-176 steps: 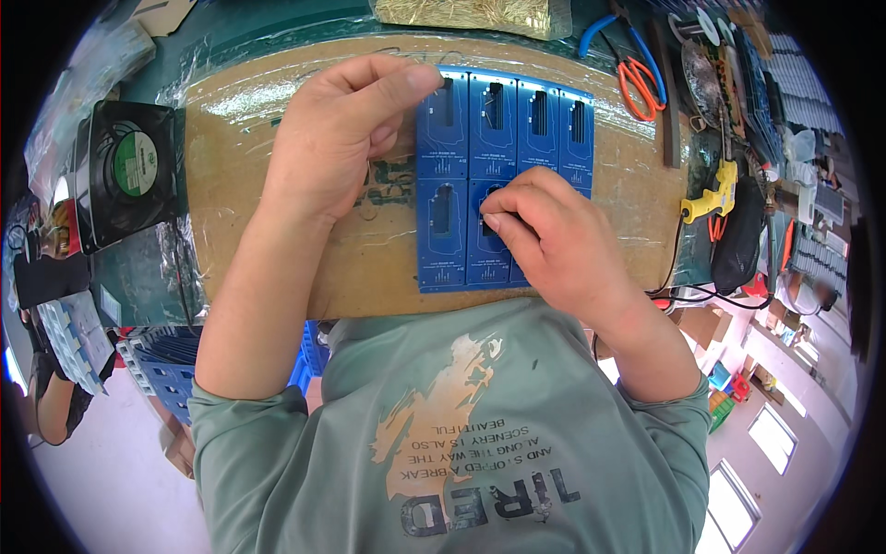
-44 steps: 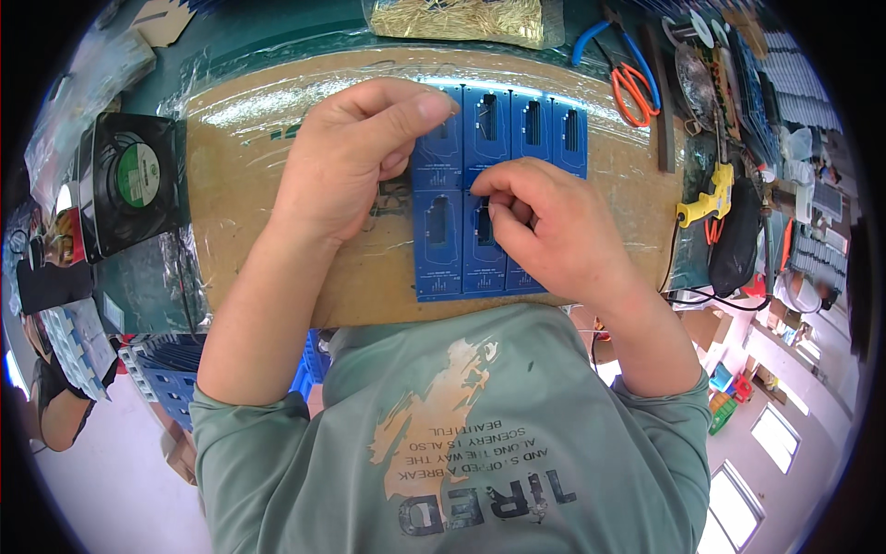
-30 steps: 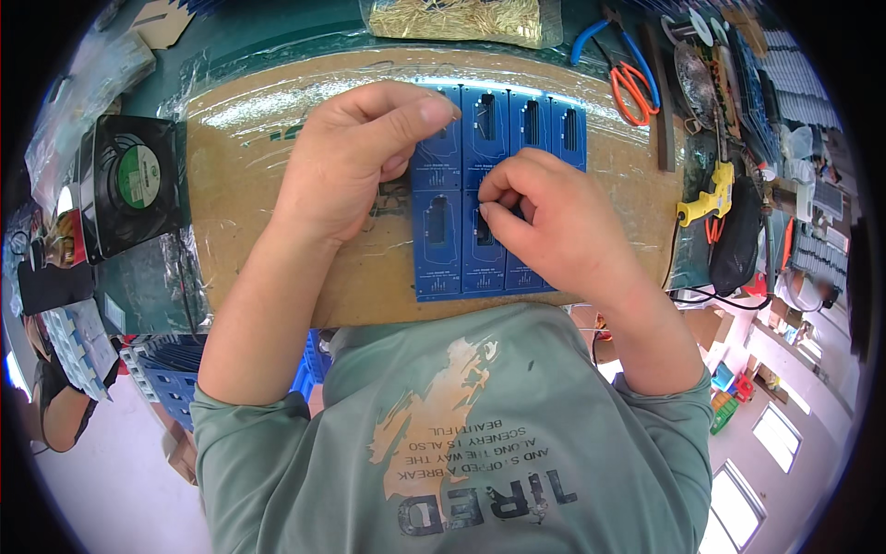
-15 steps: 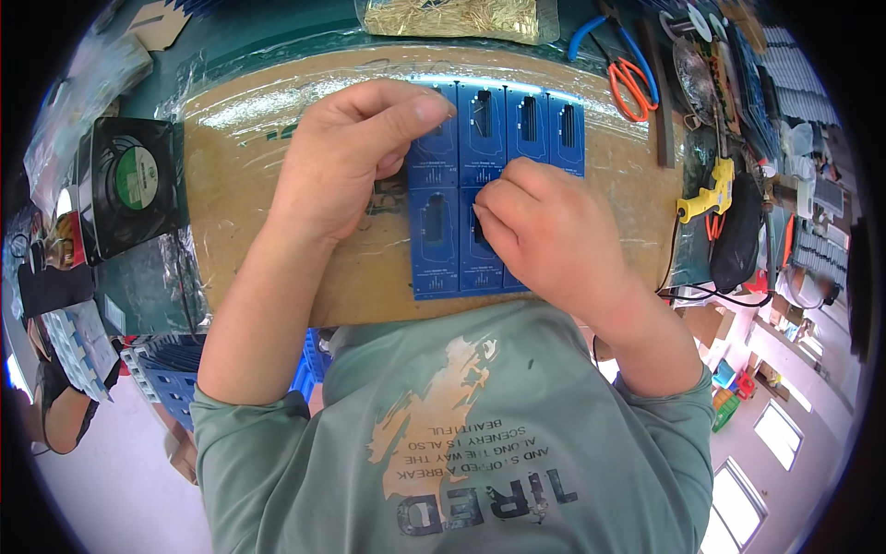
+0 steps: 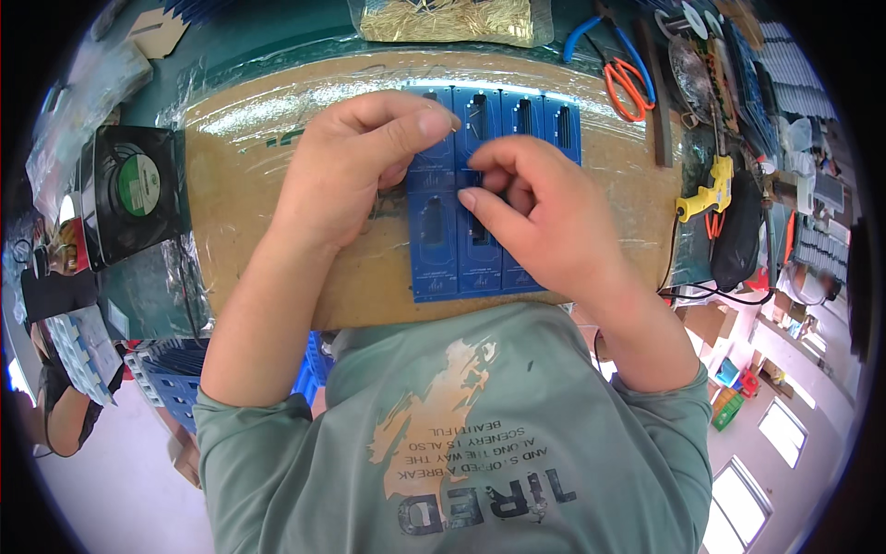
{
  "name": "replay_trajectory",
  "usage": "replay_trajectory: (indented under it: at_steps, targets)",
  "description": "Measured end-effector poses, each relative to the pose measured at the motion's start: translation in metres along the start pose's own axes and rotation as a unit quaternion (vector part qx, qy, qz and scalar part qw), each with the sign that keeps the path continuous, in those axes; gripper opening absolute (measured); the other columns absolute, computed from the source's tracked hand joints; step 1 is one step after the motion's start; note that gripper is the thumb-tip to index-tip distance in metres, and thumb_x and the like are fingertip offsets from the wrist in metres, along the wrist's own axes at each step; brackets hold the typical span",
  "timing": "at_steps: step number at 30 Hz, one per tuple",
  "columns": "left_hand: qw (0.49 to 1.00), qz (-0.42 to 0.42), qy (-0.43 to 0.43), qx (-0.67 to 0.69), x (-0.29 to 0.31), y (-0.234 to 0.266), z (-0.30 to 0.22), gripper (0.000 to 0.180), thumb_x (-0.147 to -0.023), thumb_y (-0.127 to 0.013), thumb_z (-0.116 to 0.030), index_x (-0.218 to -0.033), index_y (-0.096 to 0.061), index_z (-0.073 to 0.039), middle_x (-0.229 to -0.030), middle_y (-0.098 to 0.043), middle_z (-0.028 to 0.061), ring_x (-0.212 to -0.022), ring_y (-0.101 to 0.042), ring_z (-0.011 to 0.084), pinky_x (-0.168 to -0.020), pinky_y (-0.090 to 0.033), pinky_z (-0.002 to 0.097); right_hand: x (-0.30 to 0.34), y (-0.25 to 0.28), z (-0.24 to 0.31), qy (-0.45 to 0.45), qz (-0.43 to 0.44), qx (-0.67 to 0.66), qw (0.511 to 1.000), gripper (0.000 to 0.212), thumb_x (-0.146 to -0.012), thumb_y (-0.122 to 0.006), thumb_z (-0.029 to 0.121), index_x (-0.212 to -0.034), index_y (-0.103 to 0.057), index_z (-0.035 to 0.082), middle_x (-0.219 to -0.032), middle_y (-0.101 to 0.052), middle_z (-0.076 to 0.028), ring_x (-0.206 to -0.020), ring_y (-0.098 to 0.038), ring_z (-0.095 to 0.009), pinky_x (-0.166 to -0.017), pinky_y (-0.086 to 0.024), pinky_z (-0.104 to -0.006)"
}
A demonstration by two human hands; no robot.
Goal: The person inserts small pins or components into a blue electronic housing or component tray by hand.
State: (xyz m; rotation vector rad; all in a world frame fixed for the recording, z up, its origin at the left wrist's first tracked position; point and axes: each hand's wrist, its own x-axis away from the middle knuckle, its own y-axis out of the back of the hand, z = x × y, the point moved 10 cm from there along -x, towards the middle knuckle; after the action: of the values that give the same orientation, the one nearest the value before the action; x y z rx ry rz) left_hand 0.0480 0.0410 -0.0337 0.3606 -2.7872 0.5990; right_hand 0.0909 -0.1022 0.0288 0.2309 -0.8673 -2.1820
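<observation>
A blue panel of joined circuit boards (image 5: 434,245) with dark slots lies on a brown board in front of me. Over its upper left part, my left hand (image 5: 355,157) is closed, thumb and forefinger pinched together. A tiny bit of something thin shows at those fingertips, too small to name. My right hand (image 5: 544,212) hovers over the middle of the panel, its thumb and forefinger apart and nothing visible between them. Its other fingers curl inward and partly cover the boards. A thin pin-like piece (image 5: 477,120) shows in an upper slot.
A clear tray of gold-coloured pins (image 5: 452,20) sits at the far edge. To the right are orange-and-blue-handled pliers (image 5: 628,88), a dark bar (image 5: 657,102) and a yellow glue gun (image 5: 709,196). A black fan (image 5: 134,189) stands at the left on the green mat.
My right hand has opened its pinch, thumb and forefinger parting, and shifted slightly up over the panel. The left hand keeps its pinch nearly in place.
</observation>
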Motion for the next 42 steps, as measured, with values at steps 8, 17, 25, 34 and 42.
replay_trajectory:
  at_steps: [8, 17, 25, 34, 42]
  targets:
    - [1.0, 0.022, -0.014, 0.0, 0.001, -0.005, 0.0, 0.017, -0.087, -0.076, -0.02, -0.096, -0.076, -0.006, -0.074, -0.062, -0.0047, -0.061, -0.042, 0.003, -0.053, -0.03, 0.0199, -0.023, -0.017, -0.009, -0.076, -0.031, -0.42, 0.904, 0.044, -0.09, -0.07, 0.007, -0.13, -0.051, 0.0, -0.094, -0.063, -0.002, -0.081, -0.056, -0.008, -0.071, -0.046, -0.0218]
    - [0.999, 0.001, -0.04, -0.016, 0.001, -0.006, -0.007, 0.016, -0.089, -0.074, -0.018, -0.097, -0.075, -0.005, -0.076, -0.065, -0.0029, -0.062, -0.044, 0.0027, -0.053, -0.03, 0.02, -0.025, -0.03, -0.015, -0.109, 0.032, -0.509, 0.853, 0.041, -0.091, -0.066, 0.004, -0.13, -0.053, -0.001, -0.087, -0.06, 0.0, -0.074, -0.053, -0.008, -0.064, -0.043, -0.0224]
    - [0.997, -0.03, -0.038, 0.061, -0.002, 0.004, -0.009, 0.016, -0.089, -0.072, -0.014, -0.098, -0.072, 0.0, -0.07, -0.056, -0.0041, -0.059, -0.041, 0.004, -0.052, -0.031, 0.021, -0.001, -0.014, -0.038, -0.137, 0.067, -0.226, 0.962, 0.02, -0.092, -0.064, 0.013, -0.107, -0.068, 0.0, -0.085, -0.067, -0.003, -0.072, -0.061, -0.008, -0.066, -0.051, -0.0276]
    - [0.999, -0.014, -0.037, 0.036, -0.001, 0.001, -0.008, 0.018, -0.095, -0.066, -0.013, -0.102, -0.069, 0.003, -0.071, -0.051, -0.0024, -0.06, -0.039, 0.0059, -0.053, -0.029, 0.0218, 0.002, 0.007, -0.014, 0.073, 0.001, 0.025, 0.997, 0.011, -0.09, -0.067, 0.014, -0.098, -0.071, 0.007, -0.09, -0.065, -0.011, -0.083, -0.065, -0.03, -0.072, -0.052, -0.038]
    - [0.999, -0.009, -0.039, 0.033, -0.001, 0.0, -0.008, 0.018, -0.095, -0.066, -0.014, -0.102, -0.069, 0.003, -0.07, -0.05, -0.0028, -0.06, -0.039, 0.0057, -0.054, -0.03, 0.0217, 0.004, 0.001, -0.014, 0.075, -0.001, 0.065, 0.995, 0.009, -0.09, -0.066, 0.016, -0.095, -0.071, 0.01, -0.09, -0.063, -0.008, -0.086, -0.064, -0.031, -0.072, -0.052, -0.0407]
